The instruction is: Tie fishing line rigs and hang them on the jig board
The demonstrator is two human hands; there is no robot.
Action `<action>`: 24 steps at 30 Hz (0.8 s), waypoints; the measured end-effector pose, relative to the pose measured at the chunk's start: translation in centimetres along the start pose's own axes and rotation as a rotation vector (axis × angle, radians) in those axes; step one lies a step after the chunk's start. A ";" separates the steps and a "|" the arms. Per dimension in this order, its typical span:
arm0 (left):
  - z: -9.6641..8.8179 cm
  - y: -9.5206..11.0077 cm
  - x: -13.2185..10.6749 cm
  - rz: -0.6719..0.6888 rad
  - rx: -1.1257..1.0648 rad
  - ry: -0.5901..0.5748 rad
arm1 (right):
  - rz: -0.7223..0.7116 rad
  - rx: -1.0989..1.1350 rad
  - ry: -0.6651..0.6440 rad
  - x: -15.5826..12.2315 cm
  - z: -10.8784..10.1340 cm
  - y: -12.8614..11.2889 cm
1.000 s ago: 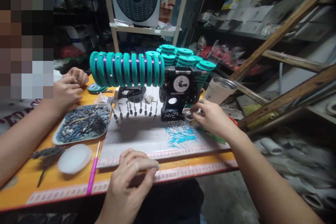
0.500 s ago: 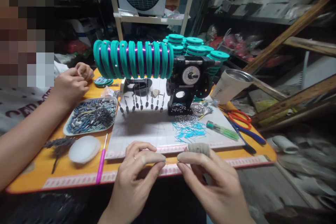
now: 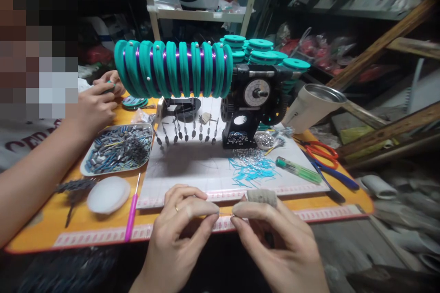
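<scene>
At the table's front edge, my left hand [image 3: 182, 231] pinches with thumb and forefinger, facing my right hand [image 3: 283, 229], which pinches too. A short gap parts the fingertips; what they hold is too small to make out. Fabric wraps a finger of my right hand. Beyond them lies a white board [image 3: 192, 167] with light-blue thin pieces [image 3: 254, 171] and small silvery beads [image 3: 245, 154]. Over the board, a row of teal spools [image 3: 158, 71] wound with purple line sits on a black winding machine [image 3: 245, 73]. Several small dark weights [image 3: 186, 137] hang below on thin lines.
To the left stand a tray [image 3: 83, 162] of small parts, a whitish round lid [image 3: 107, 194] and a purple-handled tool [image 3: 130, 219]. Right are a green tube [image 3: 298, 170], orange-handled scissors [image 3: 321, 153], blue-handled pliers [image 3: 340, 178] and a cup [image 3: 302, 107]. A co-worker's arm [image 3: 44, 169] reaches in left.
My view has shifted slightly. My hands keep their pinches, with fingertips slightly closer. A bit of teal now shows in the co-worker's hands.
</scene>
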State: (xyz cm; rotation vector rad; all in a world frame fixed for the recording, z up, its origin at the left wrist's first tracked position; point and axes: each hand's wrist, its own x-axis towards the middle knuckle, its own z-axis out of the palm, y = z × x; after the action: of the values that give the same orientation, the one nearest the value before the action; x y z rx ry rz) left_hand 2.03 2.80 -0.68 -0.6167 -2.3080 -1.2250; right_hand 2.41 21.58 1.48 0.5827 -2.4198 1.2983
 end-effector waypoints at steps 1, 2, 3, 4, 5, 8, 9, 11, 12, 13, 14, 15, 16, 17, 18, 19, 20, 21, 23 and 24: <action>0.0 0.0 0.0 0.000 0.000 0.001 | 0.005 0.000 -0.001 -0.1 0.0 0.1; 0.0 0.0 0.0 -0.001 -0.001 0.001 | 0.011 -0.002 -0.003 -0.1 0.1 0.1; 0.0 0.0 0.0 -0.003 -0.001 0.003 | 0.020 -0.005 -0.007 -0.2 0.1 0.1; 0.0 0.0 0.0 -0.004 -0.001 0.004 | 0.030 -0.007 -0.010 -0.2 0.2 0.2; 0.1 -0.1 0.0 -0.003 0.000 0.003 | 0.040 -0.005 -0.013 -0.2 0.2 0.2; 0.1 -0.1 0.0 -0.005 -0.004 -0.001 | 0.066 0.013 -0.029 -0.2 0.4 0.2; 0.1 -0.2 -0.1 -0.002 -0.007 -0.001 | 0.070 0.020 -0.039 -0.2 0.5 0.3; 0.1 -0.2 -0.1 0.002 -0.012 -0.003 | 0.078 0.030 -0.066 -0.1 0.6 0.3; 0.1 -0.2 -0.1 0.008 -0.014 -0.004 | 0.081 0.034 -0.080 -0.1 0.7 0.4; 0.1 -0.2 -0.1 0.014 -0.017 -0.006 | 0.083 0.037 -0.092 0.0 0.8 0.5; 0.1 -0.2 0.0 0.016 -0.020 -0.007 | 0.084 0.041 -0.101 0.0 0.9 0.6; 0.1 -0.2 0.0 0.018 -0.026 -0.007 | 0.087 0.045 -0.108 0.0 1.0 0.7; 0.1 -0.2 0.0 0.018 -0.033 -0.007 | 0.088 0.051 -0.112 -0.1 1.0 0.8; 0.1 -0.3 0.0 0.016 -0.041 -0.003 | 0.093 0.055 -0.112 -0.1 1.0 0.9; 0.1 -0.3 0.0 0.010 -0.048 0.002 | 0.101 0.059 -0.108 -0.2 1.0 0.9; 0.1 -0.3 -0.1 0.007 -0.057 0.009 | 0.108 0.062 -0.097 -0.2 0.9 0.9; 0.1 -0.3 -0.1 0.008 -0.063 0.015 | 0.111 0.062 -0.085 -0.3 0.8 0.9; 0.0 -0.3 -0.1 0.013 -0.070 0.018 | 0.107 0.060 -0.068 -0.4 0.6 0.8; -0.1 -0.3 -0.2 0.028 -0.082 0.020 | 0.075 0.050 -0.036 -0.4 0.3 0.5; -0.1 -0.3 -0.2 0.038 -0.088 0.016 | 0.048 0.043 -0.028 -0.4 0.2 0.4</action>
State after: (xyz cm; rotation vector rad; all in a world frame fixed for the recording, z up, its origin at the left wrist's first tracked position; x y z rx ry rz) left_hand 2.02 2.51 -0.92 -0.6757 -2.2286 -1.3150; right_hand 2.57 21.71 0.96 0.5616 -2.4478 1.3739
